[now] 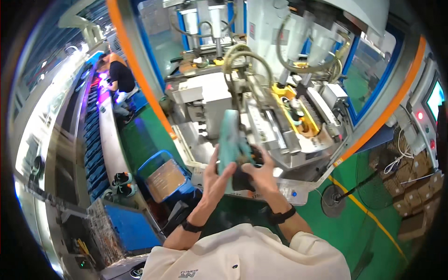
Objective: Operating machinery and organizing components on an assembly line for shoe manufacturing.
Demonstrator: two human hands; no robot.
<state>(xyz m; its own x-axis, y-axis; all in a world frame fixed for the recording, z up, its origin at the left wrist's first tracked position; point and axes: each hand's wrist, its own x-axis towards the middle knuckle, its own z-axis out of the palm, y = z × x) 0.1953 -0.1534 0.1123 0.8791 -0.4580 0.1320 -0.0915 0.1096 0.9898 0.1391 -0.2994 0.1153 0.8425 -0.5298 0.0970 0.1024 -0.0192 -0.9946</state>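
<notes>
Both hands are raised in front of the machine. My left hand point(213, 183) is closed round a long teal shoe last point(228, 140), its thumb pressed against the side; motion blurs its outline. My right hand point(264, 175) grips a dark shoe upper point(243, 178) beside the lower end of the last, fingers bent over the far side. Whether the last sits inside the upper or only lies against it, I cannot tell. Right behind them stands the machine's metal bed point(205, 100) with rods and clamps.
A yellow-framed station point(298, 112) holds a shoe at the machine's right. To the left are a blue crate-like stool point(164, 179), shoes point(123, 184) and a conveyor point(112, 144), where another person point(122, 77) works. On the right stand a fan point(333, 200), cartons point(415, 191) and a control panel point(427, 116).
</notes>
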